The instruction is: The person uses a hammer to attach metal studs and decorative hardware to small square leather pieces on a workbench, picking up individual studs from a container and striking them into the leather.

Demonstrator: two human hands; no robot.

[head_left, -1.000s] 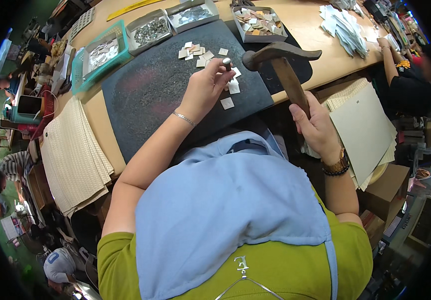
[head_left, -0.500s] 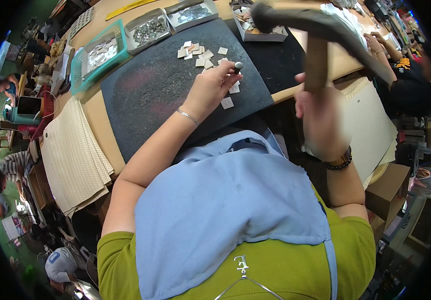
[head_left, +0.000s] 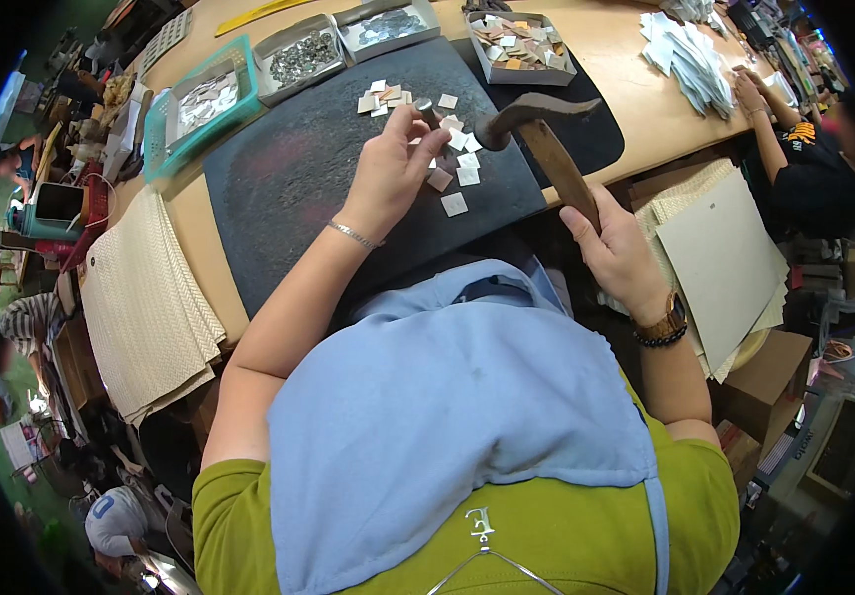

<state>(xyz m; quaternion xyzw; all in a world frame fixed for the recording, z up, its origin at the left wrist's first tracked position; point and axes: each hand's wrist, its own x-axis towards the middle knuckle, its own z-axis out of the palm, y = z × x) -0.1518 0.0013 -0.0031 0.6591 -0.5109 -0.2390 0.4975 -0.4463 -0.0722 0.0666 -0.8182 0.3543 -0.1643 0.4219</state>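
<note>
My left hand (head_left: 388, 169) is closed round a short metal punch (head_left: 426, 111), its round top showing above my fingers. The punch's lower end is mostly hidden by the fingers. Pale square pieces (head_left: 468, 176) lie scattered just right of this hand, on a dark worn mat (head_left: 288, 188). In my right hand (head_left: 626, 248) is a hammer (head_left: 554, 159), gripped by its wooden handle. Its dark curved metal head hangs right of the punch, apart from it, over the mat's right side.
Along the back stand a teal basket (head_left: 155, 139), a box of small metal parts (head_left: 333, 71), a box of flat grey pieces (head_left: 431, 40) and a box of tan squares (head_left: 487, 67). Stacked sheets (head_left: 145, 307) flank me on the left, more sheets (head_left: 720, 253) on the right. A person (head_left: 809, 174) works at far right.
The hammer has come down and left, from high in front of the right-hand box to beside the punch. My left hand has shifted slightly left and down with the punch.
</note>
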